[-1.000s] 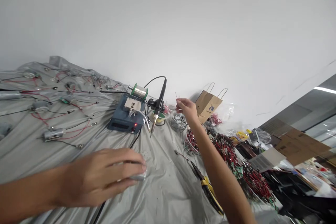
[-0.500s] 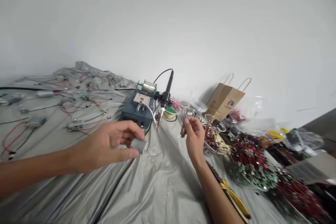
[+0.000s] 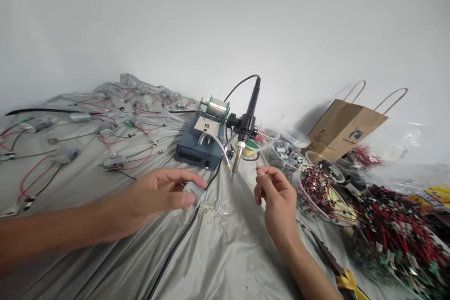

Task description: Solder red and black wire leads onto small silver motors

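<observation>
Between the thumb and fingers of my left hand [image 3: 154,194] is a small grey motor [image 3: 194,191], held above the grey sheet. My right hand [image 3: 277,197] pinches a short red wire [image 3: 255,161], whose end sticks up from the fingertips. Between and beyond the hands, a soldering iron [image 3: 248,122] sits tip down in its black holder. The holder is beside a blue soldering station [image 3: 197,147], which carries a solder spool [image 3: 217,108] on top. A bent tube [image 3: 218,145] reaches down near the iron's tip.
Several motors with red and black wires [image 3: 65,154] lie on the left of the sheet. A tub of bare motors [image 3: 285,154], bowls of wires [image 3: 316,187], a paper bag [image 3: 346,129] and yellow-handled pliers [image 3: 346,281] are at right. A black cable [image 3: 176,248] crosses the front.
The view has shifted, so the bench items appear farther left to right. The motor in my left hand is now nearer the right hand, and the red wire shows more clearly.
</observation>
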The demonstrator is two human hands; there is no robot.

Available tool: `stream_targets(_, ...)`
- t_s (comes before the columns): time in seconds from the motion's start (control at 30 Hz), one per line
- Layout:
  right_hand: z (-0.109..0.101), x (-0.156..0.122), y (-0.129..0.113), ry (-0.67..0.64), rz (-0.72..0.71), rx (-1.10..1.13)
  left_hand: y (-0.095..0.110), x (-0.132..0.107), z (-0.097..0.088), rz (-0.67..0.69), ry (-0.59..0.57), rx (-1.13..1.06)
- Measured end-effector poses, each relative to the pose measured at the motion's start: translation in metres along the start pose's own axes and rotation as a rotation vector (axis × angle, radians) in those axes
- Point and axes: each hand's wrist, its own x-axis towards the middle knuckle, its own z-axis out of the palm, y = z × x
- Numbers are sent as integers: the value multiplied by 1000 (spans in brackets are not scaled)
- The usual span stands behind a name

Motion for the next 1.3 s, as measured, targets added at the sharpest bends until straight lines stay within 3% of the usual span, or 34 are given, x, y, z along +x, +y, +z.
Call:
stream_targets(0.13,2,-4,-1,-47,47,11,2,-2,3,-120,-12,0)
stream_targets(0.23,5,-7,-3,-84,78,42,8,-4,6,-182,69,-3)
stream_targets(0.33,6,-9,-5,-98,84,72,13,-3,8,-164,123,-37)
stream_targets(0.5,4,-12,-7,-115,85,61,12,0,6,-92,71,-72)
stream_targets(0.6,5,-13,-7,-132,95,49,12,1,8,-105,151,-161)
stream_targets(0.67,7,-13,-7,-149,101,46,14,1,11,-121,202,-131)
stream_targets(0.8,9,-15,-9,-169,100,35,16,2,14,-147,170,-14)
stream_targets(1.1,14,-12,-10,-147,43,31,4,6,3,11,126,117)
stream_targets(1.3,16,-11,-6,-138,41,7,2,12,7,135,188,197)
